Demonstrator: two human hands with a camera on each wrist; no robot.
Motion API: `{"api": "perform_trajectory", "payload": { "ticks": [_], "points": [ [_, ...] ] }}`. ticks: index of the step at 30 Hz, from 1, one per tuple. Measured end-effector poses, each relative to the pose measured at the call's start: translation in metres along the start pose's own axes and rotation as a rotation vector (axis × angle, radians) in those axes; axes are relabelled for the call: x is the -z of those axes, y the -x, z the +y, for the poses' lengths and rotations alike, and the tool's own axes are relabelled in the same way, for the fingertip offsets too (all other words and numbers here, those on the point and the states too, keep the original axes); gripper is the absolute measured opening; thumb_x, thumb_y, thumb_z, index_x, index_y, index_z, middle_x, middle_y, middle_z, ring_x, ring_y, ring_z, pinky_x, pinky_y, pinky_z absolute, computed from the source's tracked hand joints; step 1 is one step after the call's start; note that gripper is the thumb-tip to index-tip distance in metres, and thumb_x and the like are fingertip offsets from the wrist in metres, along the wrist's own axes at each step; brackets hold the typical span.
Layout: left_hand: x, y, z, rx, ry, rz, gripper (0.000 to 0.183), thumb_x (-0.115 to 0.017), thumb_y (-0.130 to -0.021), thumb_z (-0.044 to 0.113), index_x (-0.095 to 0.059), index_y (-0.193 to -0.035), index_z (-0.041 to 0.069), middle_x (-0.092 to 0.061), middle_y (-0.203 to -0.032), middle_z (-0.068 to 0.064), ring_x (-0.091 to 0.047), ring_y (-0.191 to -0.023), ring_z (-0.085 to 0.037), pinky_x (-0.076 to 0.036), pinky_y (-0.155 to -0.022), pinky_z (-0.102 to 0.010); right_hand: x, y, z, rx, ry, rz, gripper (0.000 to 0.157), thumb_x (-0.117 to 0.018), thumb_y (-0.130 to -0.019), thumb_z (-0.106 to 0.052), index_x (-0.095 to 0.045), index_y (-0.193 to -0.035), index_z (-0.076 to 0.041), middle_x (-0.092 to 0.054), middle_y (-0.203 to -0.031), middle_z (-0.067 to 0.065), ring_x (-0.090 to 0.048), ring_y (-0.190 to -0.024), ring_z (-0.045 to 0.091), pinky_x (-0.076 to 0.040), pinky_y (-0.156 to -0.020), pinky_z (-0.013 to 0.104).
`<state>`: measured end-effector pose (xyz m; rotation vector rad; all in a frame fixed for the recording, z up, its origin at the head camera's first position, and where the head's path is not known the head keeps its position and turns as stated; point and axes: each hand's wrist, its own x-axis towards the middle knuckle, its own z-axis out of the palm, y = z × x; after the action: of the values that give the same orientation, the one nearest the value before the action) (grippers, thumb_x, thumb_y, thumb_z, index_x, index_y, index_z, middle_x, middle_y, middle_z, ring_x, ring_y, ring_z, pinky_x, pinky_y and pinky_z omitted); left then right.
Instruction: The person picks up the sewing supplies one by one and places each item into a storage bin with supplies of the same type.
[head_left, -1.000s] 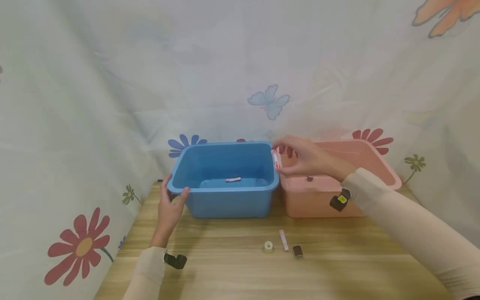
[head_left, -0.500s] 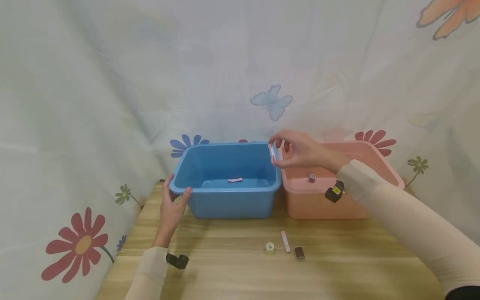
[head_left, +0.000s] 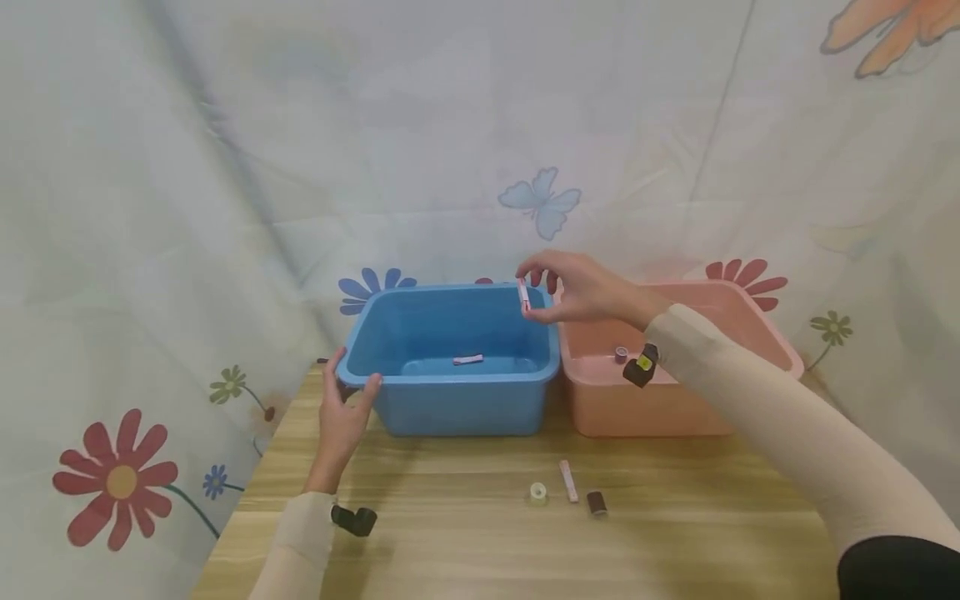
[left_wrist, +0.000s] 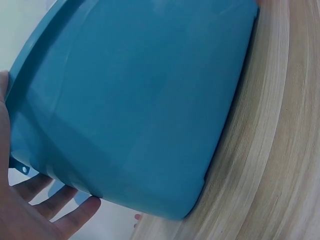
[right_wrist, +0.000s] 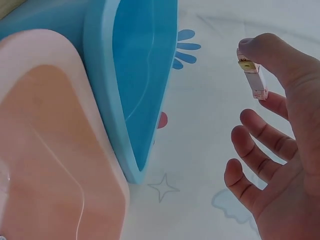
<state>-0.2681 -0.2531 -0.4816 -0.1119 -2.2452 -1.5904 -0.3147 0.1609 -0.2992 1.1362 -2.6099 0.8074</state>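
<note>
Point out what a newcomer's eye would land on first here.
Probably the blue tub, standing left of the pink tub on the table, with the left hand gripping its left end. Next, likely, the small white-and-pink packet that the right hand pinches near the blue tub's right end. The red flower on the backdrop, lower left, also stands out.

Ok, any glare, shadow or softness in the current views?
Head view: slightly hazy, markings on the strip in the right hand unreadable; left wrist view: a darker shadow across the blue bin near the left hand; right wrist view: thin bright glare lines inside the pink bin.
</note>
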Motion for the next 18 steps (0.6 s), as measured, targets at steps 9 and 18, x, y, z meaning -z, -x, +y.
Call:
{"api": "perform_trajectory", "payload": {
  "ticks": [9,18],
  "points": [
    [0.002,-0.003,-0.001,-0.01,0.008,-0.006,0.082,-0.071,-0.098,0.04,-0.023,-0.162,0.024,-0.04,-0.158,-0.014,-0.046,-0.137,-0.037,-0.041,-0.108,-0.062,-0.004,-0.019,0.004,-0.014,-0.012,-0.01,0.058,-0.087,-0.081,-0.037,-0.063,-0.131,-0.019,-0.065,-0.109,-0.002,-0.062,-0.091,0.018,-0.057,-0.072,0.031],
    [0.006,-0.005,0.003,0.015,0.001,-0.019,0.082,-0.07,-0.098,0.04,-0.022,-0.162,0.024,-0.04,-0.159,-0.013,-0.045,-0.138,-0.036,-0.04,-0.108,-0.062,-0.001,-0.031,0.006,-0.018,-0.038,-0.028,0.057,-0.086,-0.082,-0.036,-0.062,-0.13,-0.017,-0.065,-0.109,0.001,-0.062,-0.092,0.02,-0.058,-0.072,0.03]
  ]
}}
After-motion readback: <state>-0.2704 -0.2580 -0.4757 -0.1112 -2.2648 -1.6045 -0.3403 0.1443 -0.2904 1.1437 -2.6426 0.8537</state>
